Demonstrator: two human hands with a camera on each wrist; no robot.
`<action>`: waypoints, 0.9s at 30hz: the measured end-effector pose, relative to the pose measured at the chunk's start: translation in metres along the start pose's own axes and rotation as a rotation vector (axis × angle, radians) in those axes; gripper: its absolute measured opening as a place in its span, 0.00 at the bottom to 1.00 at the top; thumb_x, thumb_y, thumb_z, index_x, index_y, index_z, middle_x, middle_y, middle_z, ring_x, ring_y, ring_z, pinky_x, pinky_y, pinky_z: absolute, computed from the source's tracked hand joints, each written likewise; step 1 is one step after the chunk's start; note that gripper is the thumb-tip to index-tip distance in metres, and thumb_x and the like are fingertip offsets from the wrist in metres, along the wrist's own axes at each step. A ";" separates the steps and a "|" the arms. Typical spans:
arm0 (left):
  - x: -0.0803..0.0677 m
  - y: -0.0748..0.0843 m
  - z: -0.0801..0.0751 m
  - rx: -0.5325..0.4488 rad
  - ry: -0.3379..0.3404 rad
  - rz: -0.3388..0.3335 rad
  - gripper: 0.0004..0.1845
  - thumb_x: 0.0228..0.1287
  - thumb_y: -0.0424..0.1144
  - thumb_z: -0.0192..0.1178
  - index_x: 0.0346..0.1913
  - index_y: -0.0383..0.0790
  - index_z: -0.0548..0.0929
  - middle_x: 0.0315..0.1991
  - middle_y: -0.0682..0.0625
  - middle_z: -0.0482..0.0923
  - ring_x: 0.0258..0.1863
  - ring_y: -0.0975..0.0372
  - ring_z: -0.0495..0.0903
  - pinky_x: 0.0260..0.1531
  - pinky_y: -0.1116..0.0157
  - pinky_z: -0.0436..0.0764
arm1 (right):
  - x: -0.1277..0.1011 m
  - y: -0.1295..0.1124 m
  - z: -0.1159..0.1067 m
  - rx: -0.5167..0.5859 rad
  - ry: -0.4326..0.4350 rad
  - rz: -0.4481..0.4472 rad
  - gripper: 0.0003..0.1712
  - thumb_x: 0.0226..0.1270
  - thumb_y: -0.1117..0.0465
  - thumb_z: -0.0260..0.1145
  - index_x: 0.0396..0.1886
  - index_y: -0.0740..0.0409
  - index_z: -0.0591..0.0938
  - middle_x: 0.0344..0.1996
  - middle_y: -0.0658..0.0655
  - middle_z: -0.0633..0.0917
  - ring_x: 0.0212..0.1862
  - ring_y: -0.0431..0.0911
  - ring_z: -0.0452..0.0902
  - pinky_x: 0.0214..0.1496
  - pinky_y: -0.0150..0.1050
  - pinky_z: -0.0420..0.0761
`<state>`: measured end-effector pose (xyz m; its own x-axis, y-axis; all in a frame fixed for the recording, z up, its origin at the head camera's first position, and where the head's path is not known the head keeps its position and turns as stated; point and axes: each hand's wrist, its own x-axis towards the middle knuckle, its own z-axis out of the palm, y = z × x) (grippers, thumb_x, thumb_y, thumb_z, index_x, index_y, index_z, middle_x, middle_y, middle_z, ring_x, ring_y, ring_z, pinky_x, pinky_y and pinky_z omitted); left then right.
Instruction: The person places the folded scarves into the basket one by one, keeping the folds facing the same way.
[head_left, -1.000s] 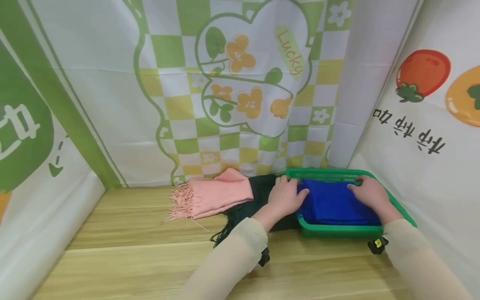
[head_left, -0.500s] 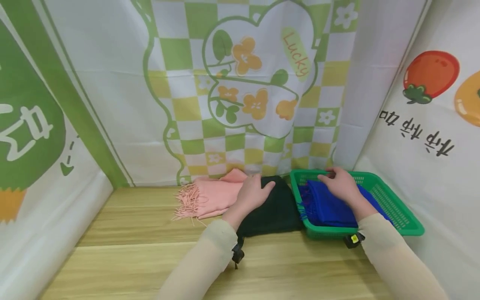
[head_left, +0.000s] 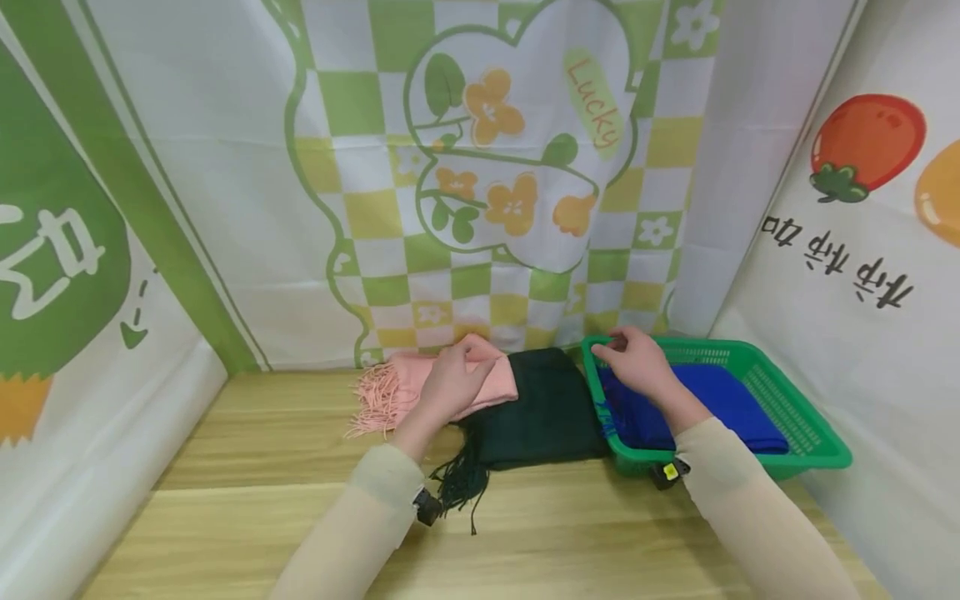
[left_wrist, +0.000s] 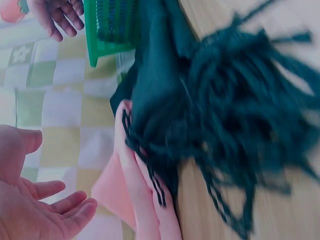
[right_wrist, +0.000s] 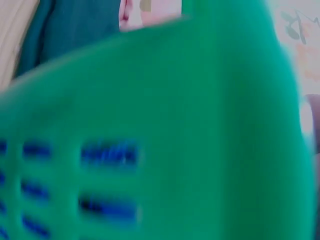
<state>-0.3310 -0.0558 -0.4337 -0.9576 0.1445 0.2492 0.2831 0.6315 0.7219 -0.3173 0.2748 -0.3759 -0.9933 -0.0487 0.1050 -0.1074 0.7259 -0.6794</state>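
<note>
Folded scarves along the far edge of a wooden table. The left hand hovers over the pink fringed scarf, fingers loosely spread and holding nothing; the left wrist view shows its palm open beside the pink cloth. Just right of the pink scarf, and touching it, lies the dark green scarf, its tassels trailing toward the near edge. The right hand rests at the far left corner of the green plastic basket, which stands at the table's far right corner; whether its fingers pinch the rim cannot be told. A blue scarf lies folded inside the basket. The right wrist view is blurred, filled by the basket wall.
</note>
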 end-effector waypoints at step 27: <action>-0.022 -0.075 -0.065 -0.024 0.046 -0.197 0.44 0.86 0.58 0.55 0.83 0.22 0.63 0.78 0.22 0.67 0.78 0.30 0.67 0.76 0.33 0.68 | 0.024 -0.059 0.073 0.017 -0.158 0.018 0.41 0.85 0.45 0.67 0.83 0.66 0.69 0.68 0.70 0.81 0.66 0.65 0.81 0.64 0.62 0.82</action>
<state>-0.3280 -0.1557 -0.4508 -0.9913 -0.0153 0.1305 0.0924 0.6253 0.7749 -0.3376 0.1804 -0.3863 -0.9894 -0.1438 -0.0220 -0.0886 0.7157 -0.6928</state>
